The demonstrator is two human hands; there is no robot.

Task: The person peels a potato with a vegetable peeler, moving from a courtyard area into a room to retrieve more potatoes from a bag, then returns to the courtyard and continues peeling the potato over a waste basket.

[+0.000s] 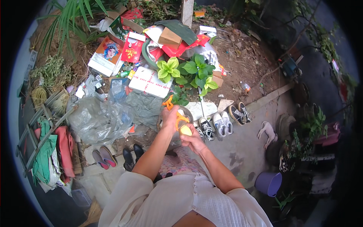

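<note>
Your left hand (170, 118) has its grip closed around the orange thing (169, 101), which shows beyond your knuckles and again on the side facing your other hand; the middle is covered by your fingers, so you cannot tell its full shape from here. Your right hand (193, 140) has its grip clamped on the near end of the yellow piece (185, 130), fingers bunched low, which seems meant to leave the far end exposed.

You hold both out in front of your white blouse (162, 200), probably so that each hand can steady its thing against the other and both stay in plain sight.

The yellow piece sits between your hands, just past the fingertips of the right grip and right beside the orange thing; whether the two touch is too small to tell. Beyond your hands lie the white box (150, 82) and a leafy plant (200, 70). The sneakers (207, 128) stand in pairs to the right, perhaps lined up to keep the paving (242, 151) walkable.
</note>
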